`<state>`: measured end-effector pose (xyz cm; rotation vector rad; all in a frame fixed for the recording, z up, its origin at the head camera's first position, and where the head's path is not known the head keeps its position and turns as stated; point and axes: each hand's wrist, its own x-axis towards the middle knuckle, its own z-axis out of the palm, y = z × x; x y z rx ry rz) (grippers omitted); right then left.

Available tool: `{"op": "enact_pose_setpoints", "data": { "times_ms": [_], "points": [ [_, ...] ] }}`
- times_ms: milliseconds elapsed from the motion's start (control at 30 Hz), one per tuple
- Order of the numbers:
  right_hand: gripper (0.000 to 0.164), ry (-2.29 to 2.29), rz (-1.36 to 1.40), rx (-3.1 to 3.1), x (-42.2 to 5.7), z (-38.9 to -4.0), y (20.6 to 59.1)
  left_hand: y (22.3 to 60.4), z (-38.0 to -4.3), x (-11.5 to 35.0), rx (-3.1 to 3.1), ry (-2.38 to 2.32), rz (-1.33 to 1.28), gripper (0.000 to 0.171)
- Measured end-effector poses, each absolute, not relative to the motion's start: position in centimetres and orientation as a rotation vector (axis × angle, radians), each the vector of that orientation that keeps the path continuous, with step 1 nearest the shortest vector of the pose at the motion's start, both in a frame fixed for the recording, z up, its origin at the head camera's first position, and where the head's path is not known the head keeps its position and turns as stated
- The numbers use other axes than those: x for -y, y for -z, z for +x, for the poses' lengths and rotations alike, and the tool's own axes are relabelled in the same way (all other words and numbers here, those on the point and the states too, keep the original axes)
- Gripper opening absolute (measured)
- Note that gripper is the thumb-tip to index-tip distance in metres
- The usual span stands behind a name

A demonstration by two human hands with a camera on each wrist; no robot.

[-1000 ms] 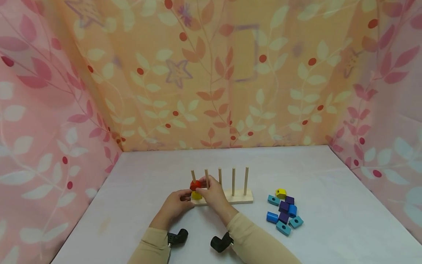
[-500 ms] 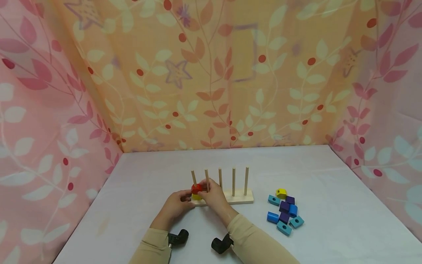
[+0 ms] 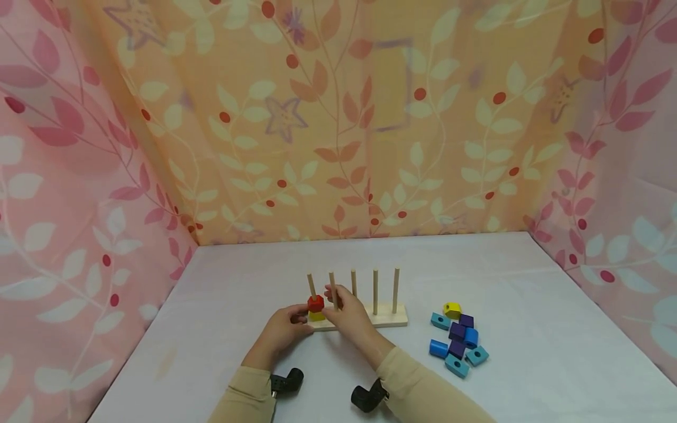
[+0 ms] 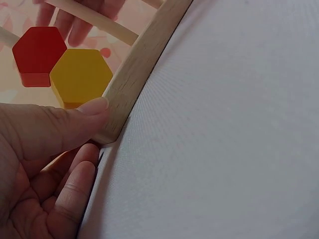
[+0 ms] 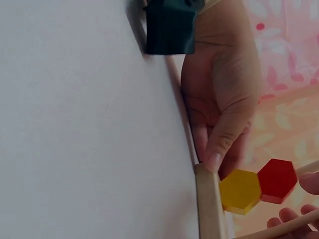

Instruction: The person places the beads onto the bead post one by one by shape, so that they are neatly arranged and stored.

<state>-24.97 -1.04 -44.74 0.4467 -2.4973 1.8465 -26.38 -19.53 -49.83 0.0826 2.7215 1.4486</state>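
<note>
My left hand (image 3: pixel 281 330) grips the left end of a pale wooden peg board (image 3: pixel 390 316); in the left wrist view its thumb (image 4: pixel 60 122) lies on the base's edge. On the leftmost peg (image 3: pixel 311 283), a red hexagonal block (image 3: pixel 315 304) sits on a yellow hexagonal block (image 3: pixel 317 316). To the right of the red block is my right hand (image 3: pixel 351 314), holding nothing, its thumb and fingers parted around the second peg's position. In the right wrist view its thumb tip (image 5: pixel 310 183) is very close to the red block; whether they touch I cannot tell.
Right of the board lies a loose cluster of blocks: a yellow one (image 3: pixel 452 310), teal ones (image 3: pixel 457 365), blue ones (image 3: pixel 438 348) and purple ones (image 3: pixel 457 332). Upright pegs (image 3: pixel 395 291) line the board. Patterned cloth (image 3: pixel 338 117) walls the white table.
The red block has slid down the leftmost peg onto the yellow block. My right hand has let go of it and drawn slightly right. My left hand has kept its place.
</note>
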Motion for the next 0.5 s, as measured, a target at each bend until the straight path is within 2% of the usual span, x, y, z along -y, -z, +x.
{"op": "enact_pose_setpoints", "data": {
  "times_ms": [333,500],
  "points": [
    [0.051,-1.941,0.626,2.448,-1.8,-23.9,43.7,49.8,-26.4,19.4,-2.702,-1.479,0.065,0.049],
    [0.047,-2.024,0.72,2.412,-4.2,-23.6,42.6,49.9,-26.5,19.4,-2.705,-1.462,0.04,0.05]
  ]
}}
